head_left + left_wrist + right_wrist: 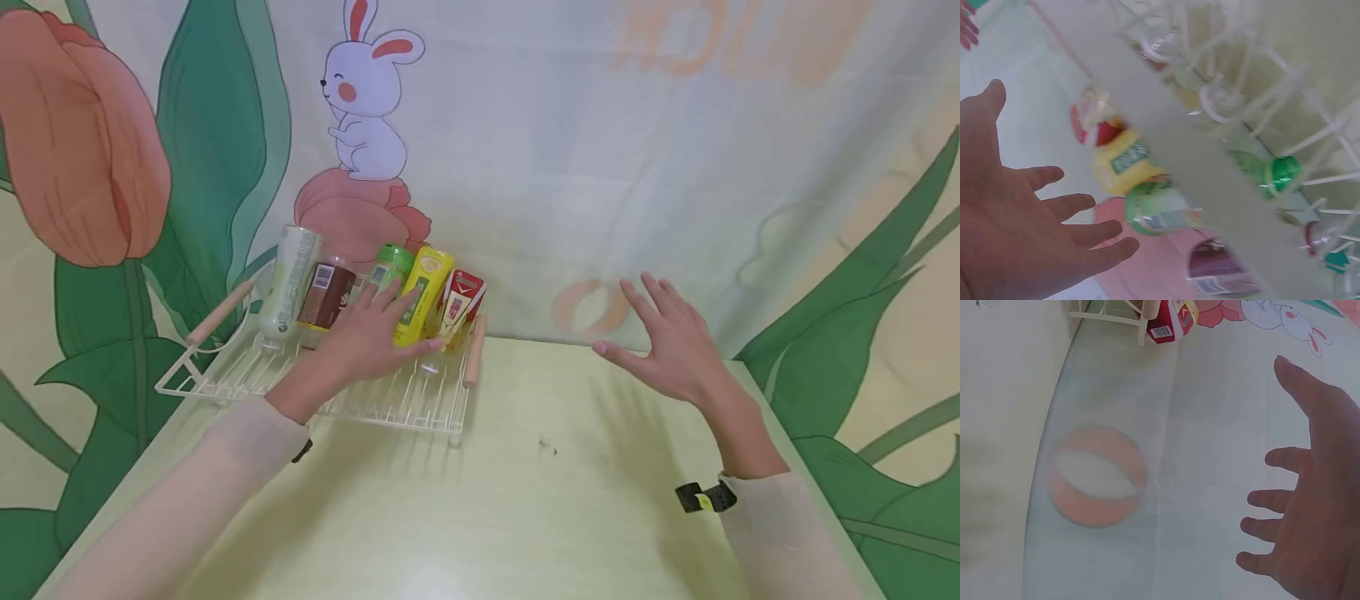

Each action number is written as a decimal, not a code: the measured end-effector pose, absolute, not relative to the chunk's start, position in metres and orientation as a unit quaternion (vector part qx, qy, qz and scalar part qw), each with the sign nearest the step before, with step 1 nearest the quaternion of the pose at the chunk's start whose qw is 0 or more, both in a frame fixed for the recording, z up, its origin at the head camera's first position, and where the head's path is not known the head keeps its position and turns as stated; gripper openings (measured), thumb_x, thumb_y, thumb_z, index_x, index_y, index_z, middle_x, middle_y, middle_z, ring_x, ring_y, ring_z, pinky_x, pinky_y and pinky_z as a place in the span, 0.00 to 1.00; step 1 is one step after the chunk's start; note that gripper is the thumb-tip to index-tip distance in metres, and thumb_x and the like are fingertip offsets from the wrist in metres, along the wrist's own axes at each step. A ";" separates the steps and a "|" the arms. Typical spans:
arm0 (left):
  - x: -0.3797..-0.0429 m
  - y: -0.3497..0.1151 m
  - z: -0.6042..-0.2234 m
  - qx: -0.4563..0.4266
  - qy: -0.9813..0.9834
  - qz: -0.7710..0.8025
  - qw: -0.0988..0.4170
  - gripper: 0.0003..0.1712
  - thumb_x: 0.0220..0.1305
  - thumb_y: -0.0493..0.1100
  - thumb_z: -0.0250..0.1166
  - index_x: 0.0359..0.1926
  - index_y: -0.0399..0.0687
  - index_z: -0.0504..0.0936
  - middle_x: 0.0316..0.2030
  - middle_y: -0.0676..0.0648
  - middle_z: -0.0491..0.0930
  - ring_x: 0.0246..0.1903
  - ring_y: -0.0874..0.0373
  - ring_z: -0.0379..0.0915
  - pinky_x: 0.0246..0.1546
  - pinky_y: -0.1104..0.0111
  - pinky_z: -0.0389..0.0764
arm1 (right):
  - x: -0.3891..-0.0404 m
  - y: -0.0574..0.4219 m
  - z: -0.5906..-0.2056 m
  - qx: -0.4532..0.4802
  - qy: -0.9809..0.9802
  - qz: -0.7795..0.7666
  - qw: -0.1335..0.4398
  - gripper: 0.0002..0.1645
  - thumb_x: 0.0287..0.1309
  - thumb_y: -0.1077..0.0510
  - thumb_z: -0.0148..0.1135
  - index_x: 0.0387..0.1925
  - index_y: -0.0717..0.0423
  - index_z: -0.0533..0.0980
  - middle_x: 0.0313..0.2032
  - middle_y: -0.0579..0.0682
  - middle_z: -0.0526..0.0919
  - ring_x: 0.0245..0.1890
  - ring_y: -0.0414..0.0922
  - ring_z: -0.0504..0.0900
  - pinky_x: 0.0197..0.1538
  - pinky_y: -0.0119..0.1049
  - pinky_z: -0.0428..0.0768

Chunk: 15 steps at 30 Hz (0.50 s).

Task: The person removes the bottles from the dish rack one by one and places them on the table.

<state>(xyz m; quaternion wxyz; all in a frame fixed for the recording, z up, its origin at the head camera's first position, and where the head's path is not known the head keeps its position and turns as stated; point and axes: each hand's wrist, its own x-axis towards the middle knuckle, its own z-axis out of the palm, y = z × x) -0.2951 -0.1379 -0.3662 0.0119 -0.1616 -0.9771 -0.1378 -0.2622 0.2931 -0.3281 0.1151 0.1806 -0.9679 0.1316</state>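
With fingers spread, my left hand (365, 336) is held over a white wire rack (390, 417) at the left of the table, apparently gripping nothing. In the rack several bottles and packs lean in a row: a pale bottle (288, 279), a brown-labelled bottle (327, 292), a green bottle (393, 265), a yellow pack (423, 292) and a red-and-cream pack (460, 304). My right hand (673, 350) hovers over the table's right side, fingers apart, nothing in it. The left wrist view shows the left hand (1029, 231) beside the rack, its fingers apart from the packs.
Wooden handles (474, 350) sit on the rack's two sides. Behind the pale table (525, 517) hangs a printed curtain (525, 167) with a rabbit and tulips. Small dark specks (547, 447) mark the tabletop near the middle.
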 end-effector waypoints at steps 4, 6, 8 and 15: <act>-0.286 -0.131 -0.361 -0.184 -0.973 -0.140 0.015 0.62 0.64 0.85 0.52 0.86 0.58 0.48 0.85 0.41 0.41 0.82 0.31 0.35 0.73 0.28 0.50 | -0.257 0.292 -0.328 0.184 -0.963 0.162 0.111 0.58 0.68 0.29 0.62 0.86 0.47 0.49 0.84 0.58 0.46 0.82 0.65 0.44 0.70 0.79 0.52; -0.279 -0.126 -0.356 -0.190 -0.971 -0.143 0.020 0.61 0.65 0.84 0.53 0.86 0.59 0.49 0.85 0.42 0.42 0.82 0.32 0.37 0.72 0.28 0.53 | -0.254 0.289 -0.330 0.185 -0.959 0.183 0.114 0.57 0.68 0.30 0.63 0.86 0.47 0.50 0.84 0.57 0.47 0.82 0.65 0.46 0.70 0.79 0.54; -0.270 -0.120 -0.351 -0.195 -0.968 -0.157 0.018 0.58 0.67 0.80 0.57 0.86 0.59 0.49 0.85 0.42 0.43 0.82 0.33 0.38 0.71 0.28 0.56 | -0.251 0.284 -0.333 0.188 -0.951 0.211 0.121 0.55 0.68 0.33 0.65 0.85 0.47 0.52 0.84 0.56 0.50 0.82 0.64 0.49 0.71 0.78 0.56; -0.247 -0.101 -0.335 -0.242 -0.947 -0.213 -0.002 0.54 0.71 0.69 0.65 0.86 0.53 0.52 0.83 0.38 0.50 0.81 0.37 0.47 0.70 0.34 0.65 | -0.238 0.254 -0.351 0.198 -0.916 0.319 0.140 0.48 0.70 0.39 0.68 0.83 0.45 0.59 0.81 0.52 0.59 0.80 0.59 0.56 0.72 0.72 0.60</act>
